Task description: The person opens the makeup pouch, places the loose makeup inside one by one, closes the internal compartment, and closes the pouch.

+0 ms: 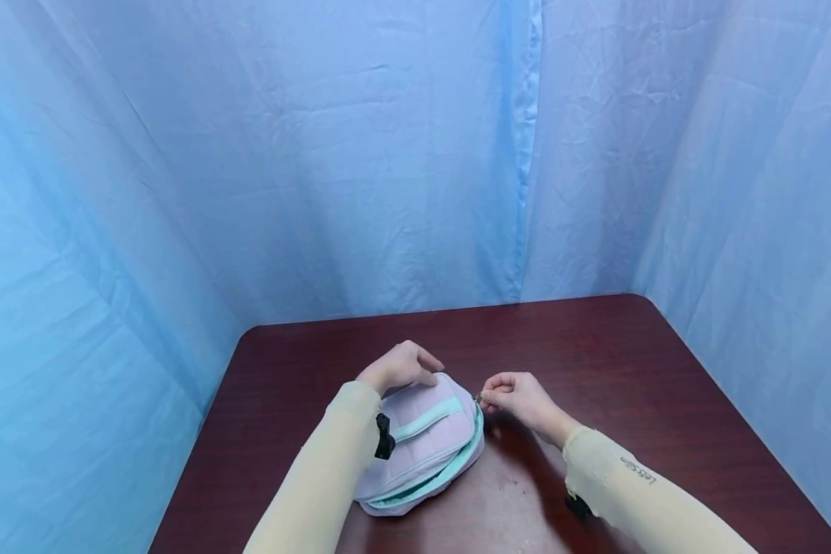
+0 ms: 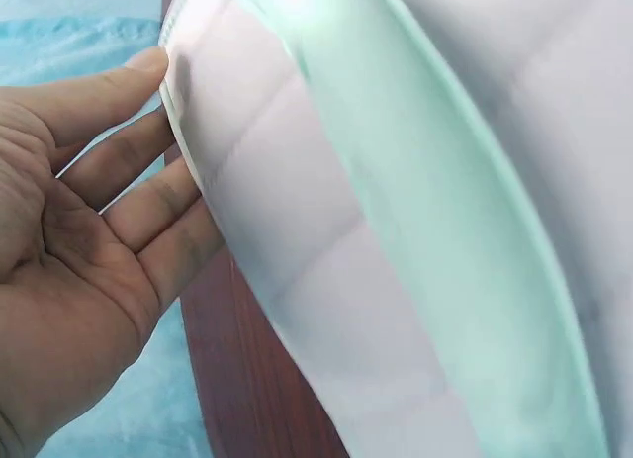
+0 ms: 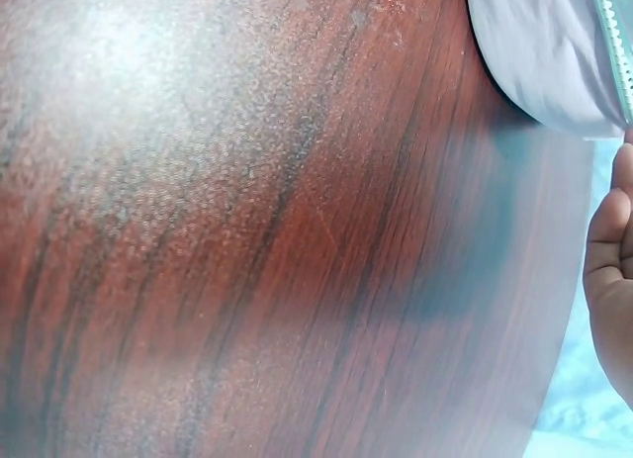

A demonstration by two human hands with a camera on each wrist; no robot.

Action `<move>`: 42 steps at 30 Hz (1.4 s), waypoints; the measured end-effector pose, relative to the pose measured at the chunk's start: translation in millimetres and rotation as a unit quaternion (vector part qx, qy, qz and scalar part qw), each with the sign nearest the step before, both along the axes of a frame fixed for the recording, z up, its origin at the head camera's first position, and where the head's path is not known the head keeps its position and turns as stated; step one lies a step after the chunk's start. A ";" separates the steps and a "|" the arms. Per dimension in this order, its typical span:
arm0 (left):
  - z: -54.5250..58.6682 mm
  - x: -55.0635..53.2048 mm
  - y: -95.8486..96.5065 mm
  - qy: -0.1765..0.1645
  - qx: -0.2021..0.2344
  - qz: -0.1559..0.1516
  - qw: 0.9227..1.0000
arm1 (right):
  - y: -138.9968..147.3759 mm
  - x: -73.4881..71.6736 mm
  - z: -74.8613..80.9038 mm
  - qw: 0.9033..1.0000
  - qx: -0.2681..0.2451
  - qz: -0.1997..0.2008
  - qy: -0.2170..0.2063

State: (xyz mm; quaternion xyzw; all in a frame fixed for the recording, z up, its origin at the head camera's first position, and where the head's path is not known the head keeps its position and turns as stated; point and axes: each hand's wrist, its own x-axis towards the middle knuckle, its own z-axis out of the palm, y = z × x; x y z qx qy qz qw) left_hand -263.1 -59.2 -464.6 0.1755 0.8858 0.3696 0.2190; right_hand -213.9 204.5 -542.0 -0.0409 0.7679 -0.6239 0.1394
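Observation:
A lilac quilted pouch (image 1: 450, 435) with a mint strap handle (image 1: 425, 422) lies on the table. Its mint zipper (image 1: 415, 488) is parted along the near side, showing a dark green gap. My left hand (image 1: 402, 365) holds the pouch's far edge; in the left wrist view the thumb lies at the rim and the fingers (image 2: 158, 206) go behind it. At the right corner, my right hand (image 1: 524, 398) pinches a small metallic zipper pull (image 1: 478, 397) between thumb and fingertips. Only part of that hand shows in the right wrist view, beside the pouch's zipper teeth (image 3: 615, 43).
The dark red-brown wooden table (image 1: 595, 346) has rounded far corners. Blue curtains (image 1: 402, 154) hang behind it and along both sides. Black wrist cameras (image 1: 385, 437) sit at both cream sleeves (image 1: 325, 469).

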 end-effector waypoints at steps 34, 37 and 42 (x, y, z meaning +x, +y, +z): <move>-7.2 -9.9 0.7 0.112 -0.050 0.182 0.976 | -5.5 5.2 -4.7 0.998 0.050 0.025 0.013; -5.8 -10.5 -2.3 0.110 -0.054 0.208 0.970 | -6.4 5.8 -5.9 0.998 0.052 0.028 0.016; -5.1 -10.0 -8.3 0.102 -0.044 0.243 0.964 | -7.5 7.2 -9.1 0.998 0.047 0.040 0.016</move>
